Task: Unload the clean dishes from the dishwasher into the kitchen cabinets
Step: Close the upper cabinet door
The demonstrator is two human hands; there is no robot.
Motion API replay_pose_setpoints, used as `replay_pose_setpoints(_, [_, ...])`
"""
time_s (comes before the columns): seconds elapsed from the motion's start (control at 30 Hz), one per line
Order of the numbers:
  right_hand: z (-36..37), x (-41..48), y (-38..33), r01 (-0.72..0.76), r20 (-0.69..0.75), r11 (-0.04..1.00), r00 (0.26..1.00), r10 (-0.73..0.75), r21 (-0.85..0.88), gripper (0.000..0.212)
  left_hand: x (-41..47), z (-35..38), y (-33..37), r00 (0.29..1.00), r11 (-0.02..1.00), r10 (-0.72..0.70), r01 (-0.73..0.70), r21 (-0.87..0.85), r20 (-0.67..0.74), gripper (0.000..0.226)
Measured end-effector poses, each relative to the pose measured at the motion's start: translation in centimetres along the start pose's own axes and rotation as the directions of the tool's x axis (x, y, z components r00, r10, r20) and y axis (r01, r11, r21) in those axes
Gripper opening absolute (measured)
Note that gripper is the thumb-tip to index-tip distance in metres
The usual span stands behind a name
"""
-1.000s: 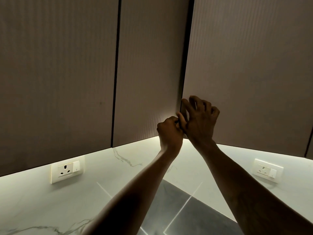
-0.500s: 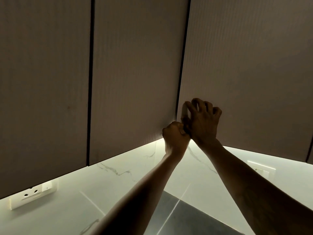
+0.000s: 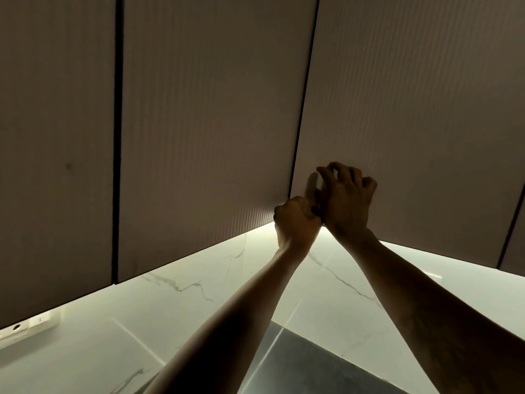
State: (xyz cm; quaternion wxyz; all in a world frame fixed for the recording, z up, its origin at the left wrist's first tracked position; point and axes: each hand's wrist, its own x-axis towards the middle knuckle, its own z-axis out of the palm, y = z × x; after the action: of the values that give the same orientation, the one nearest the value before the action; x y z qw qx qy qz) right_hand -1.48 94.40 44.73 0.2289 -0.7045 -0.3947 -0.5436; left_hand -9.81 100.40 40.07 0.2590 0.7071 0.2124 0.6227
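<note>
Wall socket (image 3: pixel 28 329) has slid down towards the lower left since half a second back; more of the cabinet fronts fills the view. Both hands sit at the same seam as before.

- Upper cabinets, closed, ribbed brown fronts: left door (image 3: pixel 54 137), middle door (image 3: pixel 210 123), right door (image 3: pixel 426 109), and a sliver of a fourth door (image 3: pixel 515 245) at the far right.
- Dark seam (image 3: pixel 305 95) runs between the middle and right doors. Both hands meet at its lower end.
- Left hand (image 3: pixel 297 220): curled into a fist at the bottom right corner of the middle door, knuckles against the right hand. Cannot tell whether it grips the door's edge or holds nothing.
- Right hand (image 3: pixel 348 200): just above and beside the left, on the bottom left corner of the right door. Fingers bent like a claw, tips on the door face, index hooked at the door's left edge by the seam. Index is blurred.
- Both forearms reach up from the bottom of the view.
- Below the cabinets: lit white marble backsplash (image 3: pixel 199 308), grey veins; dark countertop (image 3: pixel 312 371) at the bottom.
</note>
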Motion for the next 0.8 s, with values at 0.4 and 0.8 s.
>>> replay_pose_setpoints(0.4, [-1.3, -0.2, 0.5, -0.032, 0.204, 0.999, 0.978, 0.040, -0.041, 0.043, 1.4, -0.2, 0.2, 0.973, 0.993, 0.076, -0.095, 0.075, 0.219, 0.016])
replay_pose_setpoints(0.8, [-6.8, -3.3, -2.3, -0.020, 0.108, 0.980, 0.994, -0.001, 0.200, 0.046, -2.2, -8.1, 2.4, 0.998, 0.987, -0.010, -0.001, 0.159, 0.070, 0.037])
